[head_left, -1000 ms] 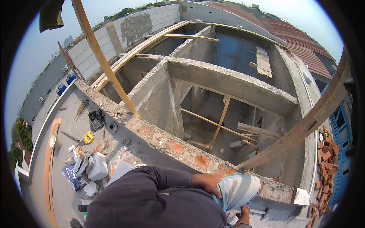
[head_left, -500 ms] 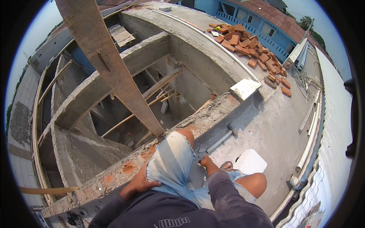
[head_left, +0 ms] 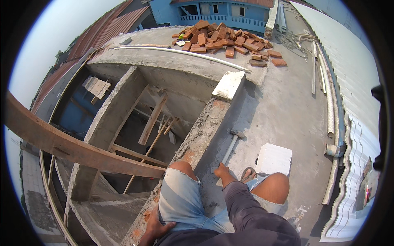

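Note:
My left hand (head_left: 156, 226) rests beside my left thigh, against the jean shorts (head_left: 178, 201) and above the rough wall top. Its thumb stretches over the denim, apart from the fingers. Between my knees, my right hand (head_left: 222, 171) reaches low with curled fingers; what they hold, if anything, is too small to make out. Just beyond it lies a hammer (head_left: 232, 145) on the concrete, its pale handle pointing back toward that hand. A white block-like slab (head_left: 275, 159) lies right of my sandalled foot (head_left: 248, 174).
Left of the broken wall top (head_left: 197, 137) drops a deep opening with loose timbers (head_left: 154, 119). A long wooden plank (head_left: 90, 153) spans it. Ahead are a white pipe (head_left: 180, 55) and a brick pile (head_left: 225, 39). Pipes (head_left: 328, 90) run along the corrugated sheets (head_left: 353, 151) at right.
The view has swung to the left side of the roof's far end, so the bricks appear more central and the plank lies flatter. Both hands keep about the same places on and near my legs.

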### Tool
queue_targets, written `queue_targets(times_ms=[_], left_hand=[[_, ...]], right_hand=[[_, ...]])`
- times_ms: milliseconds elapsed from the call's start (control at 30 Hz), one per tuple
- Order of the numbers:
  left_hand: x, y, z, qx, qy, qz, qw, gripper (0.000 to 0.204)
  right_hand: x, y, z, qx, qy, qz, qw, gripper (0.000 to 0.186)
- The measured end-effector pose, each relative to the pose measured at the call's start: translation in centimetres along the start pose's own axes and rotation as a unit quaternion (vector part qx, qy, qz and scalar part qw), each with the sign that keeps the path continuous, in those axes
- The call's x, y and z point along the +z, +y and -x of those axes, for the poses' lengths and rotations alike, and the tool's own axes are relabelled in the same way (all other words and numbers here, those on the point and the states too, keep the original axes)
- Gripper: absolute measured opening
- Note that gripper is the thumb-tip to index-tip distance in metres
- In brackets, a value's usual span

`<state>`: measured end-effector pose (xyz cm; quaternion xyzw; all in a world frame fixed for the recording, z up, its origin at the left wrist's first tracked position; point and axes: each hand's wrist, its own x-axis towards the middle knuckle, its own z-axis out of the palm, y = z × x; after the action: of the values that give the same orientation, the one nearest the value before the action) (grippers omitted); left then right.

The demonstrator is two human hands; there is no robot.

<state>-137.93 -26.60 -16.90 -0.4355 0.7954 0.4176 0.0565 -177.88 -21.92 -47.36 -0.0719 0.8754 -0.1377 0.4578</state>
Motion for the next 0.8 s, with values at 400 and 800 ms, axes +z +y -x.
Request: queue_targets(times_ms=[400,800], left_hand=[[-0.1,7.6,-6.5,-0.128,-0.107,-0.145,0.975,0.159],[-3.3,14.4,-7.1,-0.201,-0.276,-0.15,0.928,0.159]], right_hand=[[-1.4,-2.1,2.2,0.03,0.038,-0.023,0.999,0.059],[-1.4,-7.9,8.1,0.092,0.072,-0.106,0.987,0.033]])
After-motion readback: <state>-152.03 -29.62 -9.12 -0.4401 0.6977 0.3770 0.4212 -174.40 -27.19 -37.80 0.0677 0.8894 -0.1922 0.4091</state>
